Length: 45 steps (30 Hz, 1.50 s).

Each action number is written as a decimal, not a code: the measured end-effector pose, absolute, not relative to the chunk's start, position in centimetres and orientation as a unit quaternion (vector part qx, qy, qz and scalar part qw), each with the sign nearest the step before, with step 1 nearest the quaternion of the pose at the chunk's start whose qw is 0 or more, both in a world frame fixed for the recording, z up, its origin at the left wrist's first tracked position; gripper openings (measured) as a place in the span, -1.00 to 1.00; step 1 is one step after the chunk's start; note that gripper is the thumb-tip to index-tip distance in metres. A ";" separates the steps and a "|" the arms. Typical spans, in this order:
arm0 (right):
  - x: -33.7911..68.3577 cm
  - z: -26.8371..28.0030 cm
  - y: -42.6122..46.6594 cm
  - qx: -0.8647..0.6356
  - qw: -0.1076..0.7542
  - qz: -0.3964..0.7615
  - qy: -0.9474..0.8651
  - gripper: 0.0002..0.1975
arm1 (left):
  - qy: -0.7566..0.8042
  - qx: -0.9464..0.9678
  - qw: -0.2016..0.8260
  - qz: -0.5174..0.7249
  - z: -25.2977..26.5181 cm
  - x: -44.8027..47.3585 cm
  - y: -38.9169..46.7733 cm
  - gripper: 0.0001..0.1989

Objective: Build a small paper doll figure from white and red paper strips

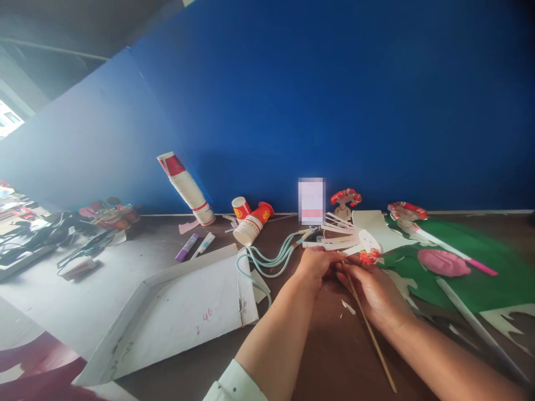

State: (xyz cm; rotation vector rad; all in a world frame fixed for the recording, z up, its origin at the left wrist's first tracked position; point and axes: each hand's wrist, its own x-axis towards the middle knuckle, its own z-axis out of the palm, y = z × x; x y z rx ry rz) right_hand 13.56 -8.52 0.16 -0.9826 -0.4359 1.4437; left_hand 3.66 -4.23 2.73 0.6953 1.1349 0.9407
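Note:
My left hand [315, 264] is closed, its fingertips at a white paper cup [368, 242] cut into long strips that fan out to the left. Part of that grip is hidden behind the fingers. In my right hand [370, 287] a thin wooden stick [371, 331] is pinched near its upper end. The stick slants down toward the table's front edge. Both hands meet just in front of the cut cup, whose red printed part shows above my right fingers. Small white paper scraps [348, 307] lie below the hands on the brown table [330, 345].
A shallow white box [184, 317] and looped pale-green cables [276, 270] lie left. Behind are a leaning cup stack [186, 189], red cups [253, 223] and markers [186, 247]. Right are green paper [480, 245], a pink oval [443, 262] and a white tube [476, 320].

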 end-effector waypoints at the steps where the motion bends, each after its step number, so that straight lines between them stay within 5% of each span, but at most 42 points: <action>1: 13.5 0.2 -8.5 -0.428 0.623 0.629 -0.184 -0.77 | 0.498 0.308 0.691 0.424 2.6 3.7 -4.2 -0.80; 45: 13.3 0.2 -8.7 -0.426 0.627 0.634 -0.155 -0.84 | 0.532 0.286 0.687 0.404 1.7 4.3 -4.2 -0.81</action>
